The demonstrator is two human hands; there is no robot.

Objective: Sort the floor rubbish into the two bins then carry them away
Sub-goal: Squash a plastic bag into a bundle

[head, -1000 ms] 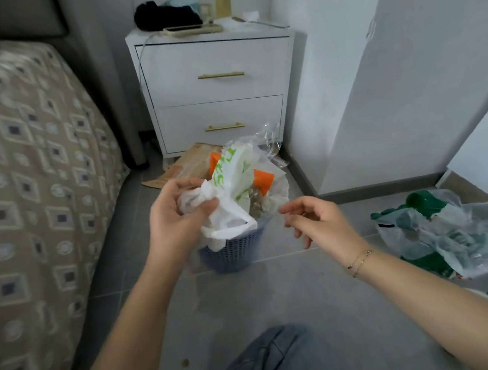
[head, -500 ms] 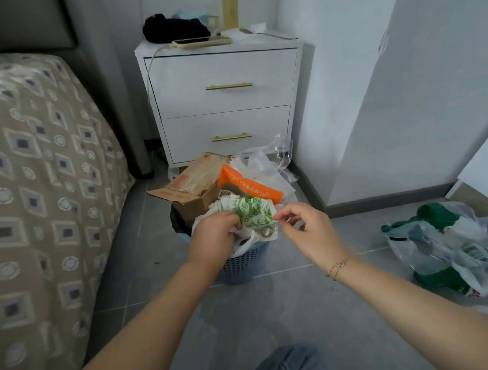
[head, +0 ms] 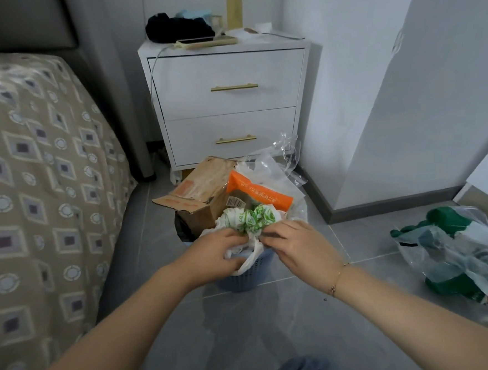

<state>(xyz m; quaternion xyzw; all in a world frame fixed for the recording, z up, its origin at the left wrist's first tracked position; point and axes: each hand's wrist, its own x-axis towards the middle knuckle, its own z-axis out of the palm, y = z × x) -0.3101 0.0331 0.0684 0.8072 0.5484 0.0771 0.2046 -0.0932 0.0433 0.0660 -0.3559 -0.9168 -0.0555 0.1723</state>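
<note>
A: Rubbish was mostly in the blue bin (head: pixel 247 274) already, wasn't it? What stood to its left?

B: Only the bed (head: pixel 34 170), with the bin on the grey floor (head: pixel 247 329) between it and the white nightstand (head: pixel 228 99). A torn cardboard box (head: pixel 200 196) leaned out on the bin's left side, too big to sink in, and an orange packet (head: pixel 259 194) stood behind the pile.

A: And the hands?

B: The left hand (head: pixel 217 254) had its grip curled into the white bag with green print (head: pixel 249 220), pressing the wad down at the rim. The right hand (head: pixel 302 245) met it from the other side, fingertips pinching the same plastic. I judged both were there because the bin was overfull and a loose bag would spring back out.

A: Anything farther right?

B: A clear bag of green things (head: pixel 458 250) lay on the floor, well apart from the bin, seemingly still to be sorted. A second bin wasn't plainly visible.
</note>
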